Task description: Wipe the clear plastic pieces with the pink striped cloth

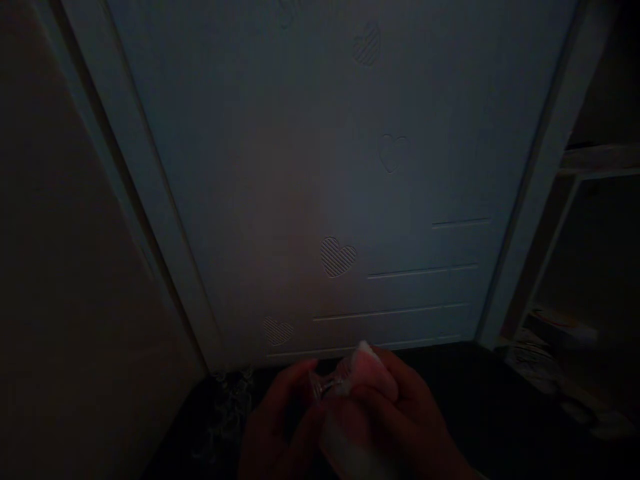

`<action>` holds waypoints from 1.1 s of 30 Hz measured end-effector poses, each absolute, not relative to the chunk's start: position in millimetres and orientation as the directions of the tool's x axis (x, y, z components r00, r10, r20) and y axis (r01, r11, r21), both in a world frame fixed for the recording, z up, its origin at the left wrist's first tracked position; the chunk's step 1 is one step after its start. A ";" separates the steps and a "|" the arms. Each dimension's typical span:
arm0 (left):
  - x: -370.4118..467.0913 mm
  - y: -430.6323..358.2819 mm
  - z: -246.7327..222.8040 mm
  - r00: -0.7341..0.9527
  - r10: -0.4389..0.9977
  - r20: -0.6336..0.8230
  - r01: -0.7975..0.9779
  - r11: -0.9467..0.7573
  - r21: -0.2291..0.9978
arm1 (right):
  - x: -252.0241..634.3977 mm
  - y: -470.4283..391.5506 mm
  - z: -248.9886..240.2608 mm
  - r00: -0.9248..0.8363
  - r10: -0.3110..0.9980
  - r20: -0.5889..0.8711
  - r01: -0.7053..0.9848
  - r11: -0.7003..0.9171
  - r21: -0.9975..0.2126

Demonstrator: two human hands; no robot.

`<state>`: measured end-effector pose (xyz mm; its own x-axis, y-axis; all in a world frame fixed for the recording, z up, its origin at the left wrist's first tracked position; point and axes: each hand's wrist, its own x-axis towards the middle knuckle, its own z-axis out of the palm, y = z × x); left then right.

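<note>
Works in very dim light. Brings both hands close together at the near middle, low over the dark surface (465, 393). Grips a small clear piece (326, 385) with the left hand (270, 427), fingers curled round from the left. Clamps a soft pink-and-white cloth (374, 375) in the right hand (417, 413), bunched up at the fingers and hanging toward the near side. Presses cloth against or right beside the right end of the clear piece — cannot tell how much is covered, too dark.

As for progress: looks mid-handling, judging by the clear piece being off the surface, between the hands, with cloth at one end. Cannot tell how much of the clear piece is dealt with and how much is left; cannot make out any change on it. Cannot tell either whether the loose clear bits (230, 410), lying left of the left hand on the dark surface, are already handled or untouched. Cannot count or identify them reliably.

Faces a pale panel (300, 187) on the far side, marked with hearts and straight lines, set between a wall (75, 267) at left and a shelf (600, 159) at right. Includes blurry pale items (560, 367) at lower right — cannot identify.
</note>
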<state>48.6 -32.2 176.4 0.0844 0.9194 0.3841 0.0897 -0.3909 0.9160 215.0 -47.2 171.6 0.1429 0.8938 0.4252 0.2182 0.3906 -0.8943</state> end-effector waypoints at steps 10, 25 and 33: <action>52.5 -35.7 175.0 0.007 0.923 0.385 0.123 -0.383 0.916 | 215.8 -48.0 171.9 0.161 0.897 0.411 0.169 0.385 -0.907; 45.0 -29.6 179.5 0.082 0.916 0.392 0.168 -0.400 0.901 | 218.5 -48.5 175.3 0.079 0.869 0.489 0.206 0.466 -0.861; 53.5 -34.9 179.5 0.058 0.921 0.384 0.077 -0.388 0.918 | 215.0 -46.8 165.6 0.185 0.895 0.405 0.154 0.381 -0.912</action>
<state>53.5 -34.9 179.5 0.0579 0.9214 0.3842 0.0773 -0.3879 0.9185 215.0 -46.8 165.6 0.1851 0.8952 0.4055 0.1542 0.3810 -0.9116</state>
